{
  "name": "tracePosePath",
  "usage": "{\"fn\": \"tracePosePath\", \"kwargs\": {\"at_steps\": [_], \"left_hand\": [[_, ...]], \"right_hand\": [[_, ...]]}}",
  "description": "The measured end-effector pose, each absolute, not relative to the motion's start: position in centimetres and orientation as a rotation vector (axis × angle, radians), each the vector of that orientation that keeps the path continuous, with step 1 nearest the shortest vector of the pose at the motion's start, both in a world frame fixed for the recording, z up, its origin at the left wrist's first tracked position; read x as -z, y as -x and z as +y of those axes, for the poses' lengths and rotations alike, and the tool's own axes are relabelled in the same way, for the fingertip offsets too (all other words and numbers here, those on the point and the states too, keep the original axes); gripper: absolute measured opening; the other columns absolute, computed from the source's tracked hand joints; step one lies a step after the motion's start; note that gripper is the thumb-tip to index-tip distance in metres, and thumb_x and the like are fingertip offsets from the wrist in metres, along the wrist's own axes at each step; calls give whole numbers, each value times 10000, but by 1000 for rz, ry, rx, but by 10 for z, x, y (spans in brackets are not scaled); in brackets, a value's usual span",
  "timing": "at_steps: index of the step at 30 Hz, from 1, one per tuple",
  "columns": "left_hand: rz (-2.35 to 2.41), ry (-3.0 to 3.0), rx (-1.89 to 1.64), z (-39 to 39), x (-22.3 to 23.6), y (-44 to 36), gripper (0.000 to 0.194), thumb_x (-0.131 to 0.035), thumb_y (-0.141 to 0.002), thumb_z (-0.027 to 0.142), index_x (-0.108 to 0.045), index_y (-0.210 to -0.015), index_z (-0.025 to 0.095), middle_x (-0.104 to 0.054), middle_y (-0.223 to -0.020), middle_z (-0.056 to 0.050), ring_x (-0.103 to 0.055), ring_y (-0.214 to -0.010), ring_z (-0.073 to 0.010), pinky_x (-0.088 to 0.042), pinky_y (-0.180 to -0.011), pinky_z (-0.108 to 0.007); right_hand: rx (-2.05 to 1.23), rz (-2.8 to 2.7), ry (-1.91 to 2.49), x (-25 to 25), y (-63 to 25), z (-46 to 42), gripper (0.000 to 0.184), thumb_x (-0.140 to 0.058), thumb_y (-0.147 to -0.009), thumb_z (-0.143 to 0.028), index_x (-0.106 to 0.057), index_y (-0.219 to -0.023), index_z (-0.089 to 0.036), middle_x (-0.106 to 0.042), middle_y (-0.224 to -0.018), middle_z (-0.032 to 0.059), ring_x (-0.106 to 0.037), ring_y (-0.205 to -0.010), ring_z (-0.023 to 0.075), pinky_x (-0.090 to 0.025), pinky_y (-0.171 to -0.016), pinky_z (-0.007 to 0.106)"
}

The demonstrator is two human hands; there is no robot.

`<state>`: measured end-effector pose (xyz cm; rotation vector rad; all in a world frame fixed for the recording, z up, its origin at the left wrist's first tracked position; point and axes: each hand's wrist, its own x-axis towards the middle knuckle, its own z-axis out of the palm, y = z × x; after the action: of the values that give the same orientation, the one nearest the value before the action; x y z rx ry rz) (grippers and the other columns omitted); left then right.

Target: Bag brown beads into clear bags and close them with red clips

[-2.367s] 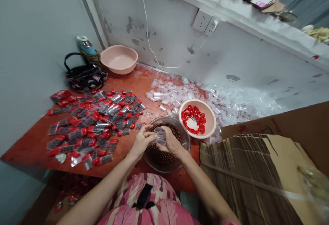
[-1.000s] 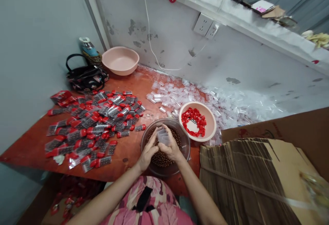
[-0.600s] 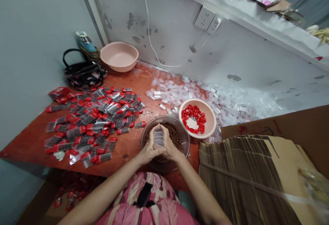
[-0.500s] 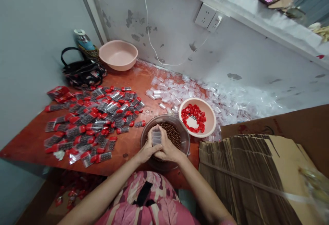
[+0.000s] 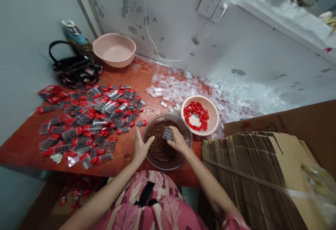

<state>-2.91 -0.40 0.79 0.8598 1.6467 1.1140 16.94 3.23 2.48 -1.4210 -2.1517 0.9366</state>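
Note:
A clear bowl [image 5: 189, 140] full of small brown beads [image 5: 160, 146] stands at the table's front edge. Over the beads, my right hand [image 5: 179, 141] grips a small clear plastic container [image 5: 168, 133] with ridged sides; its contents are hard to make out. My left hand [image 5: 141, 144] is open at the bowl's left rim, thumb and fingers apart, with nothing in it. Right of the bowl, a pale pink basin [image 5: 216, 118] holds red caps [image 5: 193, 108]. To the left lies a heap of filled, red-capped clear containers [image 5: 89, 118].
Many clear empty containers [image 5: 173, 89] are spread along the wall. A large pink basin [image 5: 115, 49], a black handbag [image 5: 76, 69] and a bottle [image 5: 75, 34] stand at the back left. Strapped flat cardboard [image 5: 244, 174] is stacked on the right.
My hands were together around the clear container above the beads. Now they are apart: the left has moved to the bowl's left rim, and the right keeps the container. The view has shifted slightly.

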Motion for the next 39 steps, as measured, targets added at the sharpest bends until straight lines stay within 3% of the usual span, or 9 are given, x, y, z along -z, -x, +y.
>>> {"fn": "tracePosePath", "kwargs": {"at_steps": [4,6,12,15,21,26,30,39], "left_hand": [[1612,-634,-1064,-11,19,28,535,-646,-581,155,-528,-1103,166,-572,-1154,-119,-467,-1131,-282,-289,-981,-440],[1563,-651,-1104,-10,23,28,498,-579,-597,105,-548,-1086,190,-623,-1075,-73,-541,-1042,-243,-349,-948,-399],[1444,-718,-1222,3,12,47,540,-550,-564,83,-571,-1091,201,-623,-1085,-27,-531,-1053,-223,-317,-985,-359],[1484,-815,-1242,8,-2,57,519,-545,-560,90,-595,-1064,203,-629,-1075,-19,-524,-1058,-230,-308,-991,-347],[1586,-805,-1313,17,-32,52,548,-501,-556,53,-590,-1067,231,-641,-1043,22,-533,-1040,-211,-356,-949,-301],[1517,-734,-1380,23,-40,40,569,-474,-551,20,-596,-1068,224,-642,-1038,19,-542,-1030,-202,-349,-962,-303],[1492,-702,-1405,25,-43,32,578,-477,-554,11,-590,-1081,220,-614,-1101,4,-515,-1072,-200,-337,-972,-308],[1494,-686,-1424,30,-57,22,633,-429,-525,-3,-565,-1111,194,-626,-1045,8,-553,-972,-196,-399,-891,-277]], "right_hand": [[-671,-2457,1512,-6,-185,41,639,-493,-632,-69,-317,-1246,-109,-389,-1238,151,-341,-1180,239,-311,-990,413],[-571,-2577,1512,1,-186,43,626,-476,-635,-50,-324,-1241,-87,-401,-1228,166,-349,-1172,246,-320,-985,413],[-309,-2658,1534,7,-184,48,467,-360,-757,-5,-372,-1217,-81,-444,-1198,189,-374,-1155,259,-320,-969,435],[-334,-2586,1548,11,-182,53,436,-313,-806,-24,-368,-1233,-93,-432,-1225,199,-344,-1187,274,-285,-976,482],[-278,-2619,1589,25,-164,56,463,-257,-790,18,-366,-1233,-63,-446,-1191,230,-351,-1166,316,-288,-903,566],[-285,-2805,1471,30,-158,55,356,-311,-792,-13,-467,-1105,-73,-521,-1032,199,-435,-1020,291,-394,-796,463],[-365,-2943,1269,27,-162,50,278,-360,-799,-53,-504,-1035,-80,-536,-946,163,-462,-914,250,-412,-775,382],[-545,-2944,1023,10,-127,34,425,-413,-758,-67,-383,-1181,-77,-488,-1050,122,-432,-963,213,-388,-866,326]]}}
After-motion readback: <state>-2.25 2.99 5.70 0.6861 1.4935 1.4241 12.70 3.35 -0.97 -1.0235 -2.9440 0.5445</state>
